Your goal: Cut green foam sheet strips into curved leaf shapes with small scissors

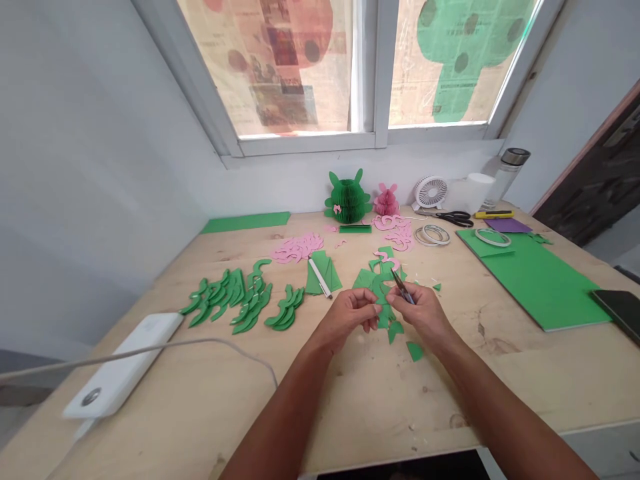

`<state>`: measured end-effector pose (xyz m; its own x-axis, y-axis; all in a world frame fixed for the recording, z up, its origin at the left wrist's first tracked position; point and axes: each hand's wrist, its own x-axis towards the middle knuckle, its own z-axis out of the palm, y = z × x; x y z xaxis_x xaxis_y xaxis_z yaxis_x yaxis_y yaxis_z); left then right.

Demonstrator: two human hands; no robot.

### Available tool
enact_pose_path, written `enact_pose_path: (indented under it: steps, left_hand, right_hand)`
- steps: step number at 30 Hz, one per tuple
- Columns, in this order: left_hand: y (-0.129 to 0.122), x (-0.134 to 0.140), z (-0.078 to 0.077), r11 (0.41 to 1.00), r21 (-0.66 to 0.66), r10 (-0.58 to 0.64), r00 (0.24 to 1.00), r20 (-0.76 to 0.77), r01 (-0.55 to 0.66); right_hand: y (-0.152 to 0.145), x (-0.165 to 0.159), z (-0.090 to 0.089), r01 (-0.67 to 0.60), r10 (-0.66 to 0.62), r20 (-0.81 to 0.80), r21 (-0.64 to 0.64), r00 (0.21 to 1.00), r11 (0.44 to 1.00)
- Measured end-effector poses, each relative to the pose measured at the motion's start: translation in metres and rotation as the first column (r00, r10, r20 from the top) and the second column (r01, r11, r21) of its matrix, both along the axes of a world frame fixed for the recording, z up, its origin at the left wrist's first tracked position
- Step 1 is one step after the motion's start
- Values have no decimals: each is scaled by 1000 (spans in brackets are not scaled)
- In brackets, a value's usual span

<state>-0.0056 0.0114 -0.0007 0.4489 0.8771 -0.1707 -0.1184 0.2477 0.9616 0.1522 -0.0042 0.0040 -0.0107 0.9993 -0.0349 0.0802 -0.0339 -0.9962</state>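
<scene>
My left hand (pixel 353 312) is closed, with its thumb and fingertips pinching the edge of a curved green paper cutout (pixel 380 285). Small dark scissors (pixel 401 287) are held in my right hand (pixel 420 310), blades pointing away from me and handles hidden in the palm. The right fingertips also meet the cutout's other side. Just beyond it lies a wavy pink paper piece (pixel 389 260). Around and below my hands are green scraps, among them a loose one (pixel 415 351). A white pen (pixel 320 277) rests on green paper sheets (pixel 327 270) left of my hands.
Stacks of green cutouts (pixel 253 303) and a white power bank (pixel 125 363) with a cable lie left. Pink cutouts (pixel 298 247), a green paper figure (pixel 347 201) and a pink one (pixel 386 200) stand behind. Rightward are tape rolls (pixel 433 235), a green sheet (pixel 545 287) and a phone (pixel 620 310).
</scene>
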Motion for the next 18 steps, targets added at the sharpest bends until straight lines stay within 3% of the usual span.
enact_pose_path:
  steps: [7,18]
  left_hand:
    - [0,7,-5,996,-30,84,995,45,-83]
    - [0,8,-3,984,-29,174,983,56,-173]
  right_hand:
    - [4,1,-7,147,-147,-131,-7,980,989]
    - [4,-2,-7,180,-182,-148,-26,972,983]
